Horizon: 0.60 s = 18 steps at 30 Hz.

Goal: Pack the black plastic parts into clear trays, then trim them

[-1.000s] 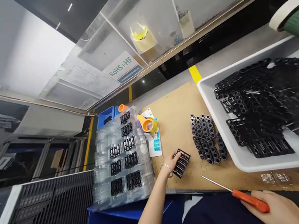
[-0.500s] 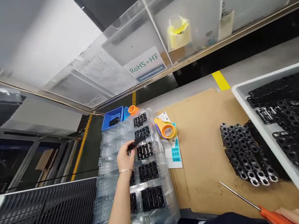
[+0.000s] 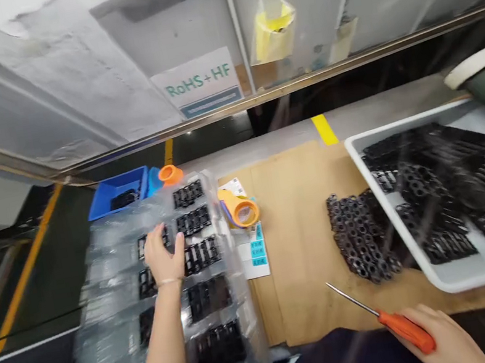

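Note:
My left hand (image 3: 164,255) rests with fingers apart on a transparent plastic blister tray (image 3: 110,280), over a black perforated part (image 3: 154,244). Other black parts (image 3: 200,245) sit in the tray's pockets. My right hand (image 3: 432,329) grips the orange handle of a screwdriver (image 3: 407,331), its steel shaft pointing up and left above the cardboard sheet (image 3: 305,258). A heap of black parts (image 3: 360,239) lies on the cardboard, beyond the screwdriver tip and apart from it.
A white plastic tray (image 3: 370,196) holds many black parts (image 3: 442,196) at the right. Farther back stand a blue bin (image 3: 118,194) and an orange tape dispenser (image 3: 240,210). Papers with teal labels (image 3: 255,254) lie beside the blister tray. A transparent panel with a RoHS+HF sign (image 3: 197,83) runs along the back.
My left hand has moved from the cardboard onto the blister tray, and the black part it held is no longer in its grip. The camera view has shifted.

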Each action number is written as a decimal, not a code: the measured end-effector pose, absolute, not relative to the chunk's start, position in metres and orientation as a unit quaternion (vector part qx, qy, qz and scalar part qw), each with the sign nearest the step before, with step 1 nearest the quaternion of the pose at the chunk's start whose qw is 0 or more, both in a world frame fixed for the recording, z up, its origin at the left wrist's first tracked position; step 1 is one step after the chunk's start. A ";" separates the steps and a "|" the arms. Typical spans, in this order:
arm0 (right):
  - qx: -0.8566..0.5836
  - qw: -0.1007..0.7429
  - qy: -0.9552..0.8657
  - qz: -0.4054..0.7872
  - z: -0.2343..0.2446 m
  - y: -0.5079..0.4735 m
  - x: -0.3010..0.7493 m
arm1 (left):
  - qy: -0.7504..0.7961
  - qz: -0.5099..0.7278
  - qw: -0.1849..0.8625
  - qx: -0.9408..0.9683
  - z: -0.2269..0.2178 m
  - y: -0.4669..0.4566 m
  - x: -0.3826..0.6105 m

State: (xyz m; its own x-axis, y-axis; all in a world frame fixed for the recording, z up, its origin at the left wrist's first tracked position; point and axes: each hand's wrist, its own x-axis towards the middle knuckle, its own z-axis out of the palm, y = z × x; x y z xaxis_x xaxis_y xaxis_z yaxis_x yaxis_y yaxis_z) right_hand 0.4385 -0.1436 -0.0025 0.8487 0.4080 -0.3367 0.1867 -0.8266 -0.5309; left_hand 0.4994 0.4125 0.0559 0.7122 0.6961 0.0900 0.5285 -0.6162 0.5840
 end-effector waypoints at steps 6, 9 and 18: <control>-0.938 0.238 -0.116 0.224 0.015 -0.151 0.444 | 0.164 0.103 0.455 0.869 0.000 0.196 0.573; -0.939 0.245 -0.101 0.219 0.018 -0.162 0.440 | 0.143 0.036 0.518 0.842 -0.045 0.113 0.610; -0.939 0.256 -0.038 0.225 0.007 -0.187 0.424 | 0.183 -0.132 0.642 0.733 -0.080 0.123 0.634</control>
State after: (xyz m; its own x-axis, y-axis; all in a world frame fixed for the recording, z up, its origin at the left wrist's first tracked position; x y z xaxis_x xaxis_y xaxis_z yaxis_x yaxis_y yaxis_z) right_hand 0.4235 -0.1869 0.0071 0.8955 0.1863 -0.4042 -0.0441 -0.8665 -0.4972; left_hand 0.6343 0.1226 -0.0798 0.8985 0.0984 -0.4279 0.4371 -0.1080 0.8929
